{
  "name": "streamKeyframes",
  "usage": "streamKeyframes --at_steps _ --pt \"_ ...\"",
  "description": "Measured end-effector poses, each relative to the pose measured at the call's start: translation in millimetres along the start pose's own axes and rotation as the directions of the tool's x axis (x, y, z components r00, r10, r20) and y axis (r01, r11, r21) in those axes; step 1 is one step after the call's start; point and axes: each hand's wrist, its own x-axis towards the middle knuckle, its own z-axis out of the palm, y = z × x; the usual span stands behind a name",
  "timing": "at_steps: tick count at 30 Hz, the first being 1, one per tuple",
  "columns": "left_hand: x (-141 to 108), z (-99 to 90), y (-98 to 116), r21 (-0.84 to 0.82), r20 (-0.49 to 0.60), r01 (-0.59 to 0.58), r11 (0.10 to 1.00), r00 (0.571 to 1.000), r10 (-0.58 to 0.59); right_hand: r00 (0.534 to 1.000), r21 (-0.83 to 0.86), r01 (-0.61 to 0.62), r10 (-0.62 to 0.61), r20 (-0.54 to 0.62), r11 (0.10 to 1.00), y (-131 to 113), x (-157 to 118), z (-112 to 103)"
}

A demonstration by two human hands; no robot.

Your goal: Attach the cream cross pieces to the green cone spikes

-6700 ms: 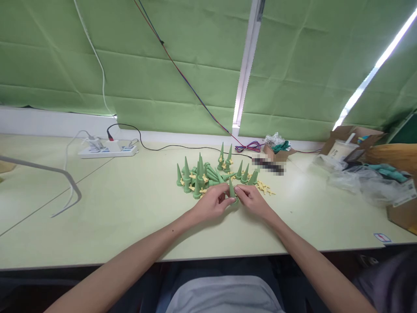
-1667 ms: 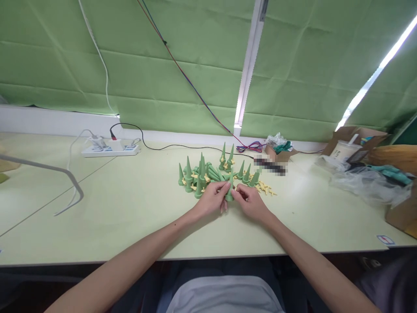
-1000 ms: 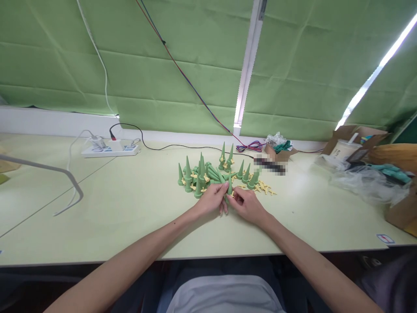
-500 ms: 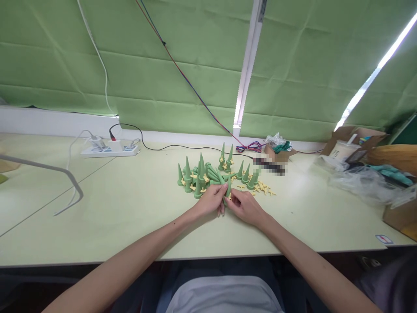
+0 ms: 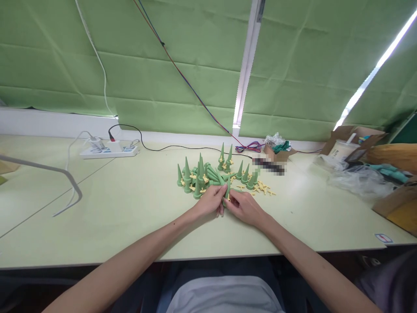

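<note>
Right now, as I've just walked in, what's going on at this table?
A person's left hand holds a green cone, point up, above the table. The right hand is at a small yellow piece against the cone's side; whether it is fixed on isn't clear. Beyond the hands, other green cones stand or lie heaped, some bearing yellow pieces. Loose yellow pieces lie scattered to the right.

Your pale table, seamed at the left, carries a cluster of green spikes, some standing and some lying, with 2 more upright behind. Yellow pegs lie scattered to their right. Toward the back you have a power strip, a black cord and a small cardboard box; plastic bags lie far right.
</note>
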Motion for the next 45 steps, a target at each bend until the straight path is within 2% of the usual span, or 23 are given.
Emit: streamKeyframes --at_steps 14,25,45 --pt "0.3 0.2 -1.3 -0.007 0.004 0.025 1.000 1.000 -0.025 1.000 -0.007 -0.007 0.007 -0.001 1.000 -0.7 1.1 0.4" --pt "4.7 0.8 -8.6 -0.166 0.013 0.080 0.983 0.997 -0.079 0.997 0.098 -0.048 0.054 -0.055 0.994 1.5 3.0 -0.9" --pt "4.7 0.2 -8.9 -0.160 0.048 0.076 0.984 0.996 -0.069 0.997 0.104 -0.070 0.074 -0.036 0.992 0.7 2.3 -1.2"
